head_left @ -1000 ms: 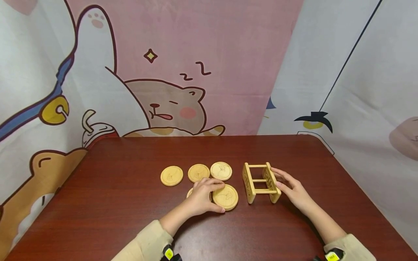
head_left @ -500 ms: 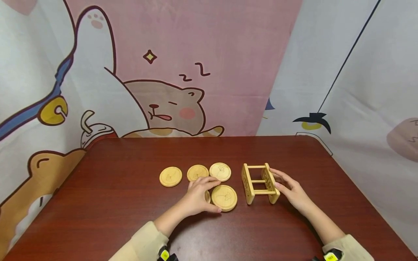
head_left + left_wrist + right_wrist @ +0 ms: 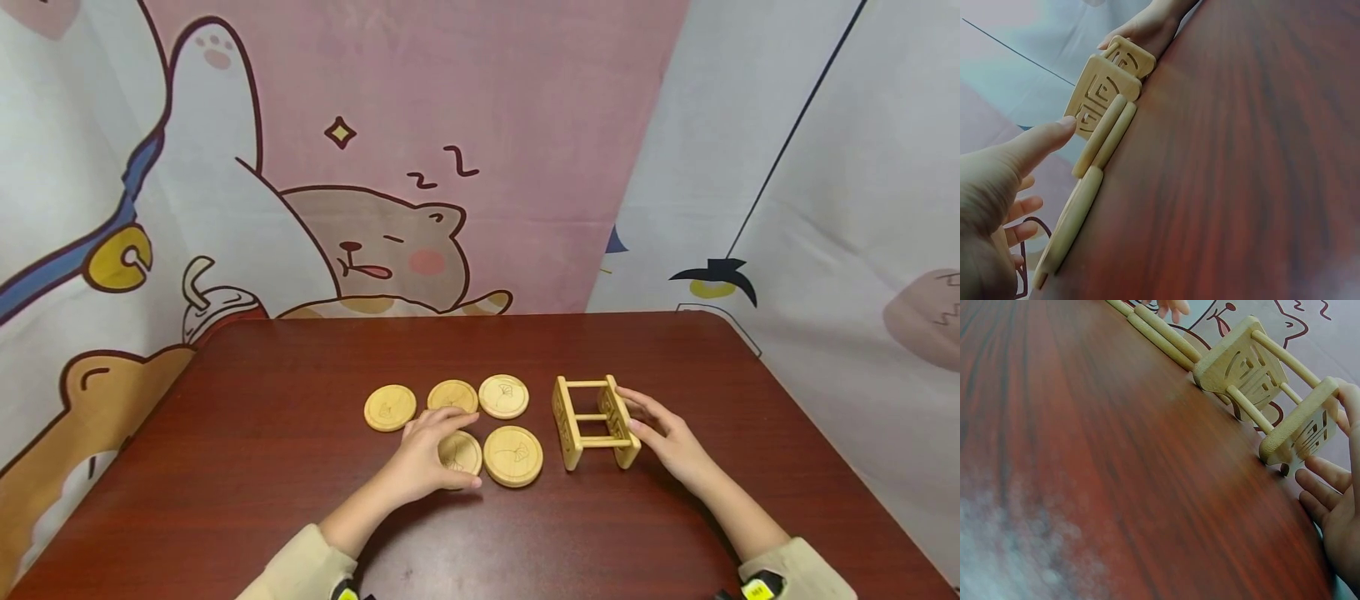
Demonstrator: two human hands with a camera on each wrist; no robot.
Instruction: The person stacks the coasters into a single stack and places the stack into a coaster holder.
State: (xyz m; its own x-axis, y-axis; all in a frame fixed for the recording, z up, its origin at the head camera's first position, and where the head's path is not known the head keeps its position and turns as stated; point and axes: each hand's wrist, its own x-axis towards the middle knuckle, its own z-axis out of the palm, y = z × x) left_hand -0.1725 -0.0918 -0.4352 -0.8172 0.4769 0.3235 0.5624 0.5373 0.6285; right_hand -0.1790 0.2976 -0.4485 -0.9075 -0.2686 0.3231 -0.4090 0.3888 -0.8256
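My left hand (image 3: 422, 458) hovers over a round wooden coaster (image 3: 462, 452) with a line-drawn leaf, thumb and fingers spread apart and holding nothing. In the left wrist view, a gap shows between the thumb and that coaster's edge. Just to its right, two coasters lie stacked (image 3: 513, 456); the left wrist view shows both edges (image 3: 1105, 134). My right hand (image 3: 671, 442) rests its fingertips against the outer right panel of a small wooden rack (image 3: 595, 423), which has two carved side panels joined by dowels. The rack stands on the table, its slot without coasters.
Behind the left hand lie three more coasters: one at the left (image 3: 390, 407), one in the middle (image 3: 453, 395) partly covered by the fingers, and one at the right (image 3: 504, 397). The dark red wooden table (image 3: 300, 367) meets a cartoon-printed cloth (image 3: 525, 167) at the back.
My left hand has drawn back to the left from the stacked coasters, now over the coaster beside them, which it had largely hidden. The right hand and rack have stayed put.
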